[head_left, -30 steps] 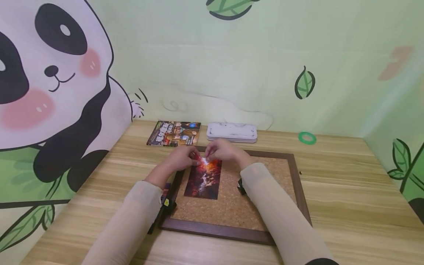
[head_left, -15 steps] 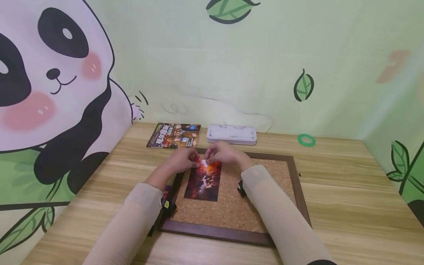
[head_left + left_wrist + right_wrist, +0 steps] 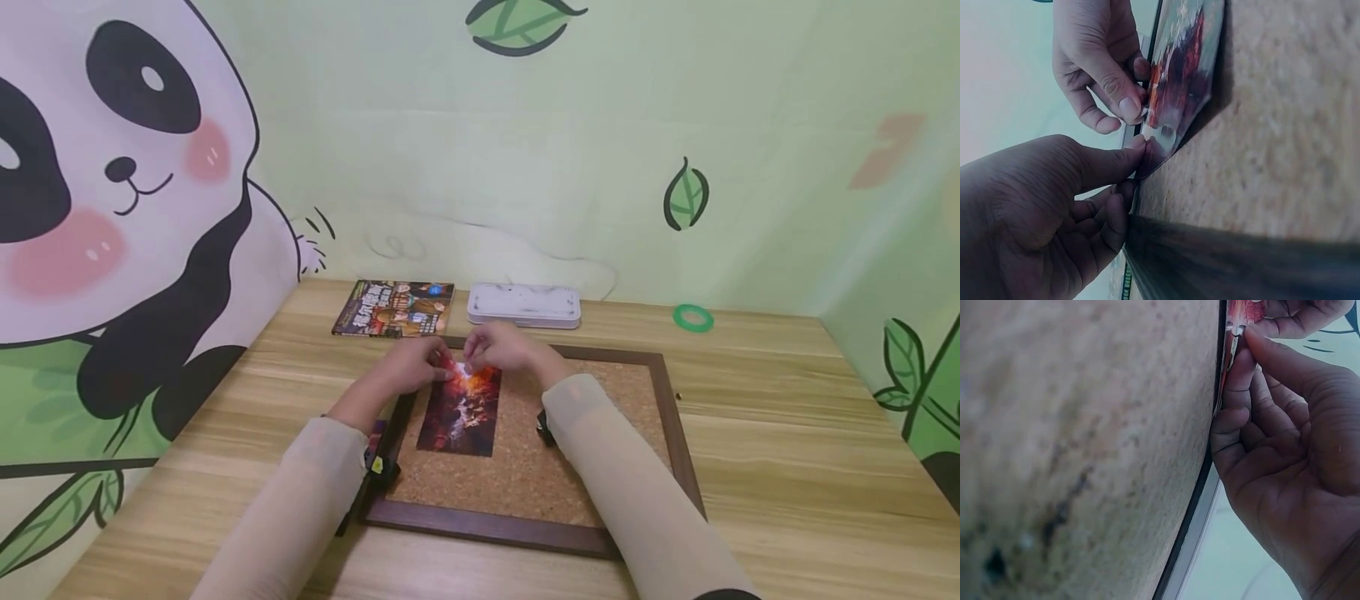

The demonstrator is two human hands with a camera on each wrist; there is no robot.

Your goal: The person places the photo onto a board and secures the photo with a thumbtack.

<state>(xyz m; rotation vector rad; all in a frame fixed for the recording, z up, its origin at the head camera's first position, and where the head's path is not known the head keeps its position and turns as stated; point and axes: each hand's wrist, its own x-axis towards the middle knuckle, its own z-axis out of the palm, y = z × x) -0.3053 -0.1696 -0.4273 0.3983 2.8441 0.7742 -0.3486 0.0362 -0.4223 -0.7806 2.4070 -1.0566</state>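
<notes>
A picture print (image 3: 461, 417) in fiery orange and dark tones lies on the left part of a cork board (image 3: 525, 467) with a dark wooden frame. My left hand (image 3: 408, 365) pinches its top left corner between thumb and fingers; the left wrist view shows the print (image 3: 1179, 69) bending up off the cork. My right hand (image 3: 506, 346) is at the print's top edge, close beside the left. Its thumb and index finger pinch a small shiny, pin-like thing (image 3: 1239, 329), mostly covered by the fingertips. Whether its tip touches the print cannot be told.
Behind the board lie a comic-style book (image 3: 393, 308) and a white tin case (image 3: 525, 306). A green tape ring (image 3: 693, 317) lies at the back right. Right of the frame is a tiny brass-coloured piece (image 3: 678, 396). Something dark and flat sticks out under the left forearm.
Both hands keep their pinch at the print's top edge and have barely moved. The whole head view has shifted slightly downward in the picture.
</notes>
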